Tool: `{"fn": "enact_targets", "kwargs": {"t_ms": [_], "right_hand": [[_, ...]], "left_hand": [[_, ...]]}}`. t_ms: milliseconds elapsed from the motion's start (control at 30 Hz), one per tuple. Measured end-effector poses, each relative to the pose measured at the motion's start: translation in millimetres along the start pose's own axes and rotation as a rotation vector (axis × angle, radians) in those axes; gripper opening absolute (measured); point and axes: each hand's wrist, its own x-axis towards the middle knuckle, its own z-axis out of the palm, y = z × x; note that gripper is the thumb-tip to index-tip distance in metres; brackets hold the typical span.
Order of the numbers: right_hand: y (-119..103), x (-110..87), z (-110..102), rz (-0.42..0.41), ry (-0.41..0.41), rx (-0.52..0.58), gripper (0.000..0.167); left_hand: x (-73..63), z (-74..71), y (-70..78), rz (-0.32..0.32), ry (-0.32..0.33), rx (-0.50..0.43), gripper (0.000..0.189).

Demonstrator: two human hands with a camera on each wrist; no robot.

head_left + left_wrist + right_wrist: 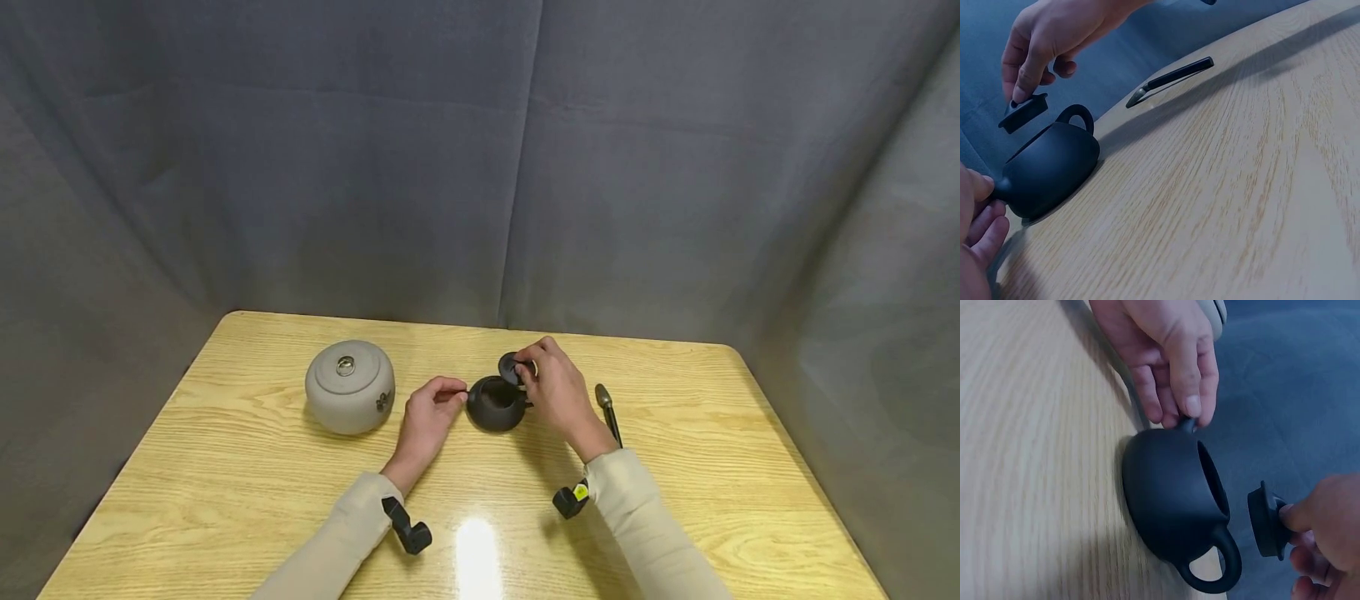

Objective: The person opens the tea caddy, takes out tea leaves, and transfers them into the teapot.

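A small black teapot (495, 406) stands uncovered on the wooden table, its mouth facing up and its looped handle (1230, 562) on the right side. My left hand (431, 421) pinches the teapot's spout (1001, 189) between thumb and fingers. Just above the mouth, my right hand (558, 390) holds the teapot lid (1264, 522) by its knob, tilted and apart from the pot. In the left wrist view the lid (1024, 114) hangs over the rim, with the right hand's thumb and fingertips at the knob.
A grey round lidded jar (349, 387) with a metal ring on top stands left of the left hand. Right of the right hand lies a black-handled tool with a metal tip (608, 412), partly hidden by the sleeve. A grey curtain (375, 167) hangs behind the table.
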Motion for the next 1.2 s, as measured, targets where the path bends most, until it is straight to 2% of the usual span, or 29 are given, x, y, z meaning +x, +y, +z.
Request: {"fn": "enact_targets", "kwargs": {"t_ms": [200,600,1033,1200], "right_hand": [[11.6,8.0,3.6,0.069,0.019,-0.016,0.016],[31.1,19.5,22.0,0.225,-0.034,-0.040,0.017],[41.6,19.6,30.4,0.294,-0.059,-0.029,0.019],[41.3,19.2,30.7,0.299,-0.066,-0.012,0.021]], "left_hand": [[0.4,0.6,0.0,-0.003,0.002,-0.002,0.015],[-1.7,-1.8,1.5,-0.013,-0.008,-0.019,0.017],[-2.8,-3.3,1.7,-0.004,-0.008,-0.031,0.017],[-2.1,-3.7,2.0,-0.001,0.014,-0.028,0.017]]}}
